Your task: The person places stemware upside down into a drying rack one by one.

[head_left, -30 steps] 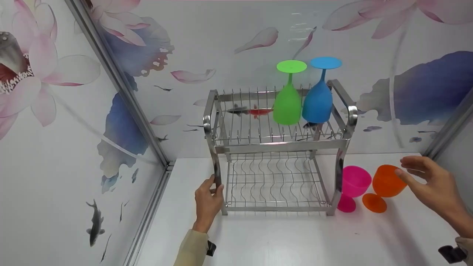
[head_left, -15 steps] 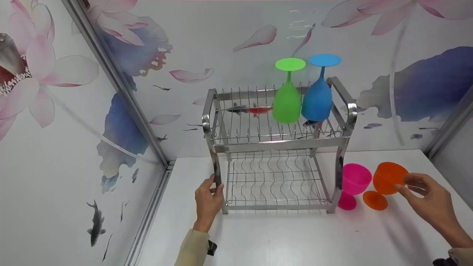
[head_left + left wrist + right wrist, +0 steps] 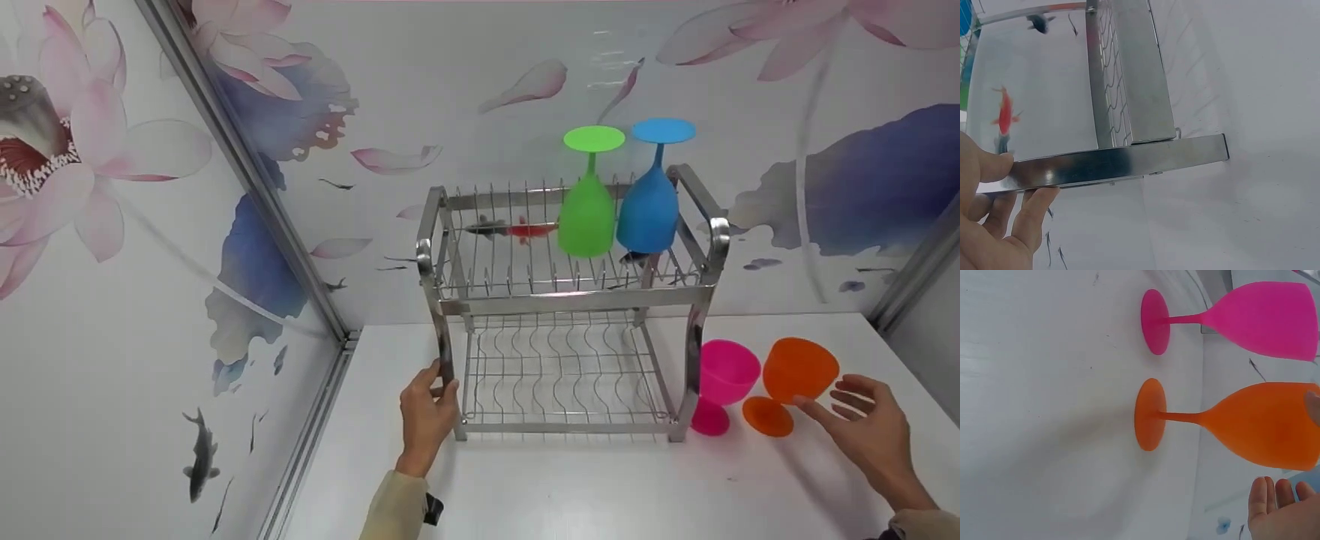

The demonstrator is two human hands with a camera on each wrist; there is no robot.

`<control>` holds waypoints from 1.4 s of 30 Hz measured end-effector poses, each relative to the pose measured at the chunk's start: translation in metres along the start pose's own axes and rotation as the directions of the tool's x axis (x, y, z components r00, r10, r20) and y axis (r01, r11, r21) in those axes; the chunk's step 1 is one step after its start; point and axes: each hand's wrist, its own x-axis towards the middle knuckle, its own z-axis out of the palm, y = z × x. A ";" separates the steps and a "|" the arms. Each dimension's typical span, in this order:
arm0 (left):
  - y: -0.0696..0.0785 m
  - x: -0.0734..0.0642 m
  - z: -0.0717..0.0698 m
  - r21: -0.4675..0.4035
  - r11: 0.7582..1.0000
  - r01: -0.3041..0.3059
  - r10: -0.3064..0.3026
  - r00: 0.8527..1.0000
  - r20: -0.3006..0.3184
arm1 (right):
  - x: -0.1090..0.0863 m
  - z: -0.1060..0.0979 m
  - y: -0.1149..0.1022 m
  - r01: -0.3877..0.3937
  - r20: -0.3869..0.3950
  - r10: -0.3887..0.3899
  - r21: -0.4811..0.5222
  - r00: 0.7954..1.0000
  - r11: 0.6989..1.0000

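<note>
My left hand (image 3: 427,416) grips the front left leg of a two-tier metal dish rack (image 3: 570,301). In the left wrist view, thumb and fingers pinch that flat shiny leg (image 3: 1174,155) from both sides. An orange goblet (image 3: 799,369) stands upright on its foot to the right of the rack. Beside it is my right hand (image 3: 866,431), fingers loosely spread. The right wrist view has the thumb (image 3: 1313,408) overlapping the bowl, while the other fingers (image 3: 1270,496) are apart from it. A pink goblet (image 3: 729,373) stands upright between the rack and the orange one.
Upside down on the rack's upper tier sit a green goblet (image 3: 587,215) and a blue goblet (image 3: 649,211), side by side. The lower tier (image 3: 562,371) is wavy wire. White panels printed with lotus flowers and fish enclose the white table (image 3: 585,487) behind and at the sides.
My right hand has come down and slightly left, from beside the orange goblet's rim to lower along its bowl. The left hand keeps its grip on the rack leg.
</note>
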 end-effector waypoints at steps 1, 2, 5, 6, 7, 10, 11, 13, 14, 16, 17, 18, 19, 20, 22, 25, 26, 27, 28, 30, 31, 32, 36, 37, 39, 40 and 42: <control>0.000 0.000 0.000 0.004 1.000 -0.001 0.001 1.000 -0.001 | 0.001 0.002 0.003 -0.004 0.027 0.004 0.011 1.000 1.000; 0.000 0.000 0.001 0.008 1.000 -0.002 0.002 1.000 -0.001 | 0.003 0.003 0.006 -0.007 0.053 0.006 0.023 0.999 1.000; 0.001 -0.001 0.001 0.010 1.000 0.005 -0.005 1.000 0.005 | 0.006 0.009 0.012 -0.017 0.123 0.011 0.052 0.992 0.998; 0.001 -0.001 0.002 0.009 1.000 0.006 -0.006 1.000 0.006 | 0.007 0.011 0.013 -0.025 0.137 0.016 0.061 0.990 0.998; 0.001 0.000 0.002 0.009 1.000 0.004 -0.004 1.000 0.008 | 0.009 0.013 0.014 -0.031 0.148 0.020 0.068 0.989 0.997; 0.001 -0.001 0.002 0.001 1.000 0.006 -0.006 1.000 0.015 | 0.013 0.020 0.015 -0.062 0.168 0.048 0.079 0.985 0.995; 0.001 -0.001 0.002 -0.001 1.000 0.006 -0.006 1.000 0.016 | 0.014 0.022 0.016 -0.073 0.176 0.058 0.081 0.983 0.994; 0.001 -0.001 0.002 0.000 1.000 0.008 -0.008 1.000 0.017 | 0.016 0.027 0.017 -0.093 0.189 0.074 0.095 0.979 0.991; 0.001 -0.001 0.002 -0.002 1.000 0.010 -0.010 1.000 0.016 | 0.017 0.029 0.017 -0.102 0.194 0.081 0.104 0.978 0.989; 0.001 -0.001 0.002 -0.001 1.000 0.013 -0.013 1.000 0.017 | 0.017 0.032 0.019 -0.112 0.197 0.088 0.116 0.977 0.987; 0.001 -0.001 0.003 -0.003 1.000 0.015 -0.015 1.000 0.018 | 0.018 0.034 0.020 -0.116 0.195 0.090 0.124 0.977 0.985; 0.001 -0.001 0.003 -0.004 1.000 0.016 -0.016 1.000 0.020 | 0.017 0.035 0.020 -0.119 0.190 0.093 0.132 0.977 0.984; 0.000 -0.001 0.003 -0.008 1.000 0.018 -0.018 1.000 0.023 | 0.017 0.036 0.021 -0.122 0.187 0.095 0.142 0.978 0.982; 0.000 -0.001 0.003 -0.009 1.000 0.020 -0.020 1.000 0.024 | 0.017 0.037 0.022 -0.128 0.181 0.099 0.151 0.978 0.980; 0.001 -0.001 0.003 -0.011 1.000 0.023 -0.022 0.999 0.025 | 0.017 0.038 0.022 -0.141 0.176 0.110 0.174 0.978 0.975; 0.001 -0.001 0.003 -0.011 1.000 0.016 -0.016 1.000 0.017 | 0.017 0.039 0.022 -0.158 0.173 0.124 0.197 0.977 0.968; 0.001 -0.001 0.003 -0.007 1.000 0.009 -0.008 1.000 0.013 | 0.018 0.040 0.022 -0.159 0.170 0.125 0.198 0.977 0.967; 0.001 -0.001 0.003 -0.005 1.000 0.001 -0.001 1.000 0.009 | 0.018 0.040 0.021 -0.159 0.169 0.126 0.198 0.978 0.967; 0.000 -0.001 0.003 -0.003 1.000 -0.010 0.010 1.000 0.004 | 0.019 0.040 0.021 -0.158 0.167 0.126 0.196 0.978 0.968; -0.001 -0.001 0.004 0.001 1.000 -0.028 0.028 1.000 -0.004 | 0.020 0.040 0.020 -0.151 0.162 0.121 0.191 0.979 0.970; -0.001 -0.001 0.003 0.001 0.999 -0.034 0.034 0.999 -0.006 | 0.020 0.040 0.019 -0.148 0.162 0.118 0.185 0.980 0.971; -0.001 -0.001 0.003 0.003 0.999 -0.039 0.039 0.999 -0.006 | 0.020 0.040 0.019 -0.143 0.160 0.114 0.181 0.980 0.973; -0.001 -0.002 0.002 0.002 1.000 -0.031 0.031 1.000 0.000 | 0.020 0.038 0.017 -0.128 0.159 0.100 0.178 0.982 0.976; -0.001 -0.002 0.002 0.002 1.000 -0.024 0.024 1.000 0.002 | 0.020 0.037 0.017 -0.123 0.157 0.096 0.175 0.983 0.977; -0.001 -0.003 0.002 0.003 1.000 -0.017 0.017 1.000 0.001 | 0.020 0.036 0.015 -0.114 0.150 0.087 0.181 0.985 0.977; -0.001 -0.003 0.001 0.004 1.000 -0.014 0.014 1.000 0.000 | 0.020 0.035 0.014 -0.112 0.146 0.086 0.181 0.986 0.977; -0.002 -0.003 0.001 0.001 1.000 -0.009 0.009 1.000 -0.004 | 0.019 0.033 0.011 -0.103 0.138 0.078 0.181 0.987 0.978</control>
